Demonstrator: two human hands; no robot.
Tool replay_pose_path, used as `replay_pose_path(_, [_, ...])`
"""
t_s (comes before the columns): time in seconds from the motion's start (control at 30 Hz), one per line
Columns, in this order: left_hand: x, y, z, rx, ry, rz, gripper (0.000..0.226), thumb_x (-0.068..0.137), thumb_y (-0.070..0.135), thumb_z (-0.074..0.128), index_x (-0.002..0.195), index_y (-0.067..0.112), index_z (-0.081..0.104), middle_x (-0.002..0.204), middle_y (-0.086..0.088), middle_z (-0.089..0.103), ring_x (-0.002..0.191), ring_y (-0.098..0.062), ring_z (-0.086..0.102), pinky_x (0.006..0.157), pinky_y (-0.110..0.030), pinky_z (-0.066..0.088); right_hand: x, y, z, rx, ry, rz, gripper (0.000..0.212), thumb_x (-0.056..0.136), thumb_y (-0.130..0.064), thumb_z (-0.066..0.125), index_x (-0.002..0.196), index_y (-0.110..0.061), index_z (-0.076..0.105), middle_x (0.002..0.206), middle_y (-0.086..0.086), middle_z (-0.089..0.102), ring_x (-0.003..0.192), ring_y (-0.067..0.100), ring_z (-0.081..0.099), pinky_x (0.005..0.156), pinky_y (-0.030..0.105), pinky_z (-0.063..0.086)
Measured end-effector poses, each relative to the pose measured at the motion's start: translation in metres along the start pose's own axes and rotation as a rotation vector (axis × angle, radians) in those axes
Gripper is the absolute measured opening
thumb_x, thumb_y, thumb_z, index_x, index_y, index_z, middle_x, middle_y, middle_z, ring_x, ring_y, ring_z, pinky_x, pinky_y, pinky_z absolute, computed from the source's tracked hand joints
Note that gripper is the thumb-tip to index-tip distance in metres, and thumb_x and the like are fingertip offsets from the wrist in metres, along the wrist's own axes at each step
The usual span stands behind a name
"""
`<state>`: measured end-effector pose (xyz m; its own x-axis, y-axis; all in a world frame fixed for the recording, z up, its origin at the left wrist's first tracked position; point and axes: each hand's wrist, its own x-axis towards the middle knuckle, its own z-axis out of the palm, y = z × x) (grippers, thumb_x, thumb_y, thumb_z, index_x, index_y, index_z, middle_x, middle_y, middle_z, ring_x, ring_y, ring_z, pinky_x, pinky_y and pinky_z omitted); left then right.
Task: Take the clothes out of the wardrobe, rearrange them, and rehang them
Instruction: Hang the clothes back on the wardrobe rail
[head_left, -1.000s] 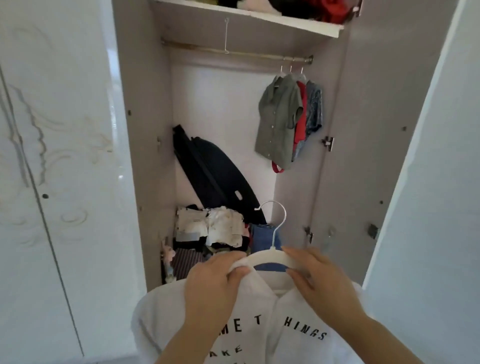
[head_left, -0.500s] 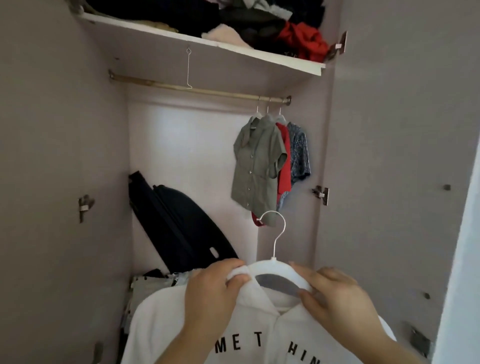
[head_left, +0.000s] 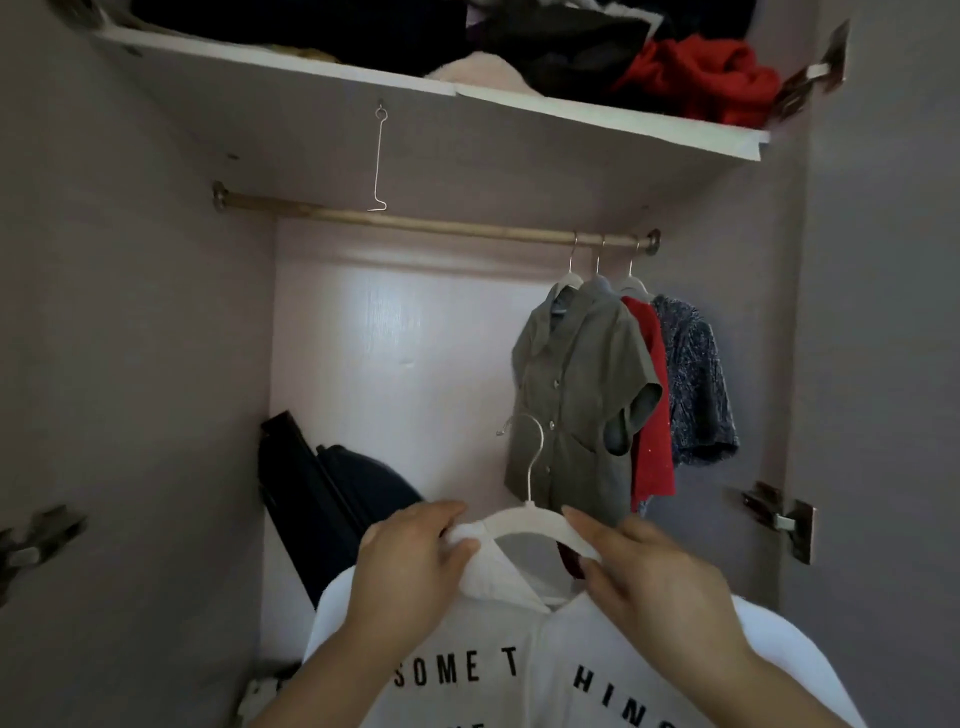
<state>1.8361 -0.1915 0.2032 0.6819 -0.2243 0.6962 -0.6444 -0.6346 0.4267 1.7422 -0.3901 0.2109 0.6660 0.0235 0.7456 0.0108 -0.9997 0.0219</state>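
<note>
Low in front of the open wardrobe, left hand (head_left: 410, 571) curled closed over the white hanger (head_left: 530, 519) shoulder and white printed top (head_left: 519, 670), right hand (head_left: 654, 577) pinching the hanger's other shoulder, fingers half-bent, wooden rail (head_left: 415, 223) above, olive shirt (head_left: 576, 400) hanging at its right end

Dim grey-lilac side walls (head_left: 130, 364) enclose a paler, lit back panel (head_left: 395, 364), with a white shelf (head_left: 597, 122) above and metal hinges (head_left: 779, 519) right.
</note>
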Motion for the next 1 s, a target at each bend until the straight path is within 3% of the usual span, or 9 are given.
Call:
replay_pose_path(0.03, [0.016, -0.008, 0.004, 0.013, -0.001, 0.008, 0.037, 0.088, 0.038, 0.057, 0.124, 0.03, 0.056, 0.118, 0.015, 0.058, 0.112, -0.007, 0.052, 0.1, -0.027, 0.037, 0.014, 0.004, 0.008, -0.005, 0.004, 0.008, 0.053, 0.084, -0.04, 0.059, 0.132, -0.052, 0.041, 0.093, -0.011, 0.055, 0.084, 0.01, 0.06, 0.054, 0.026, 0.043])
replay_pose_path(0.13, [0.063, -0.033, 0.013, 0.026, -0.008, 0.0, 0.046, 0.09, 0.039, 0.054, 0.134, 0.028, 0.046, 0.133, 0.011, 0.049, 0.121, -0.007, 0.044, 0.104, -0.023, 0.032, 0.058, 0.015, 0.035, -0.053, 0.031, -0.021, 0.059, 0.06, -0.03, 0.082, 0.116, -0.038, 0.064, 0.07, -0.009, 0.055, 0.054, 0.008, 0.058, 0.034, 0.019, 0.029])
replay_pose_path(0.27, [0.126, -0.063, 0.019, 0.067, -0.031, 0.04, 0.049, 0.092, 0.038, 0.05, 0.138, 0.029, 0.037, 0.139, 0.009, 0.042, 0.125, -0.008, 0.04, 0.107, -0.026, 0.03, 0.128, 0.025, 0.06, -0.164, 0.098, -0.035, 0.058, 0.053, -0.023, 0.086, 0.108, -0.032, 0.068, 0.062, -0.005, 0.052, 0.044, 0.013, 0.054, 0.035, 0.015, 0.014])
replay_pose_path(0.37, [0.172, -0.08, 0.019, 0.091, -0.003, 0.086, 0.05, 0.093, 0.036, 0.049, 0.14, 0.028, 0.034, 0.141, 0.009, 0.04, 0.126, -0.007, 0.038, 0.106, -0.021, 0.027, 0.18, 0.023, 0.058, -0.264, 0.155, -0.028, 0.046, 0.083, -0.033, 0.062, 0.127, -0.044, 0.051, 0.085, -0.004, 0.056, 0.072, 0.016, 0.062, 0.047, 0.025, 0.037])
replay_pose_path(0.47, [0.211, -0.087, 0.02, 0.067, 0.048, 0.108, 0.049, 0.092, 0.036, 0.052, 0.138, 0.028, 0.037, 0.138, 0.008, 0.043, 0.124, -0.008, 0.041, 0.105, -0.022, 0.03, 0.232, 0.029, 0.058, -0.263, 0.158, 0.035, 0.039, 0.096, -0.033, 0.037, 0.133, -0.044, 0.038, 0.102, -0.003, 0.053, 0.088, 0.019, 0.058, 0.061, 0.026, 0.043])
replay_pose_path(0.6, [0.246, -0.09, 0.021, 0.09, 0.077, 0.152, 0.05, 0.092, 0.038, 0.051, 0.138, 0.031, 0.035, 0.137, 0.01, 0.043, 0.123, -0.007, 0.041, 0.104, -0.023, 0.03, 0.302, 0.034, 0.053, -0.329, 0.191, 0.063, 0.029, 0.09, -0.017, 0.042, 0.115, -0.029, 0.051, 0.087, 0.001, 0.044, 0.072, 0.023, 0.047, 0.048, 0.025, 0.031])
replay_pose_path(0.67, [0.26, -0.091, 0.021, 0.1, 0.105, 0.165, 0.05, 0.092, 0.038, 0.05, 0.139, 0.032, 0.034, 0.137, 0.011, 0.042, 0.123, -0.007, 0.041, 0.104, -0.024, 0.031, 0.331, 0.039, 0.047, -0.351, 0.171, 0.109, 0.029, 0.087, -0.012, 0.044, 0.111, -0.026, 0.054, 0.084, 0.001, 0.04, 0.071, 0.025, 0.044, 0.05, 0.025, 0.028])
replay_pose_path(0.83, [0.286, -0.09, 0.024, 0.113, 0.165, 0.155, 0.049, 0.091, 0.038, 0.052, 0.137, 0.033, 0.035, 0.135, 0.012, 0.044, 0.119, -0.007, 0.045, 0.102, -0.024, 0.035, 0.391, 0.054, 0.042, -0.353, 0.154, 0.211, 0.026, 0.084, -0.001, 0.046, 0.098, -0.02, 0.057, 0.096, 0.006, 0.055, 0.078, 0.027, 0.05, 0.063, 0.029, 0.036])
replay_pose_path(1.0, [0.31, -0.09, 0.029, 0.122, 0.221, 0.165, 0.048, 0.09, 0.04, 0.054, 0.135, 0.033, 0.039, 0.131, 0.013, 0.048, 0.116, -0.007, 0.048, 0.1, -0.025, 0.038, 0.426, 0.069, 0.043, -0.33, 0.149, 0.302, 0.031, 0.086, -0.001, 0.047, 0.109, -0.014, 0.063, 0.109, 0.008, 0.059, 0.1, 0.03, 0.059, 0.071, 0.031, 0.041])
